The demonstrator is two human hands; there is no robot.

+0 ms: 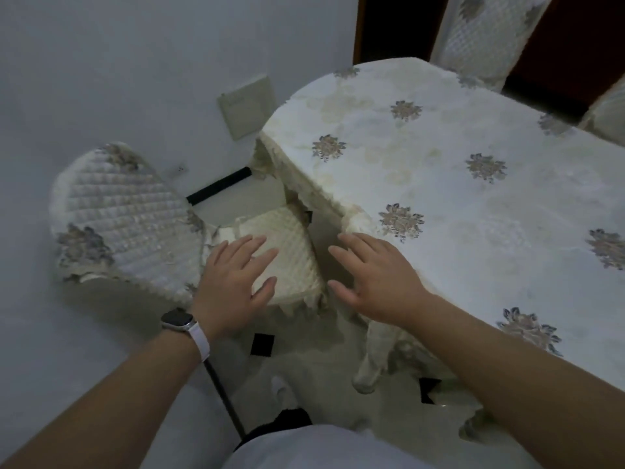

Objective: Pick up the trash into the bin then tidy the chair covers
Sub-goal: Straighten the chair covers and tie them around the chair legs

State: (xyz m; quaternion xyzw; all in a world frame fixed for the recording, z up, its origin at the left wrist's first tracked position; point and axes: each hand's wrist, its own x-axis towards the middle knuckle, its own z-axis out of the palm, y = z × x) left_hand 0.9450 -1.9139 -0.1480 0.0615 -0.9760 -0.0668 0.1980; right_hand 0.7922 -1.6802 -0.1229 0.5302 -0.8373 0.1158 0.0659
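Observation:
A chair stands below me, pushed partly under the table. Its quilted white back cover [118, 218] with grey flower prints is at the left. Its cream quilted seat cover [291, 245] has a frilled edge hanging at the front. My left hand [236, 279] hovers over the near left part of the seat with fingers spread and holds nothing. My right hand [375, 272] is spread open just right of the seat, beside the hanging tablecloth edge [324, 191]. No trash or bin is in view.
The table [456, 184], under a white flowered cloth, fills the right side. Two more covered chairs [487, 38] stand at its far side. A white wall [101, 79] with a socket plate is close on the left. The tiled floor [314, 363] shows below.

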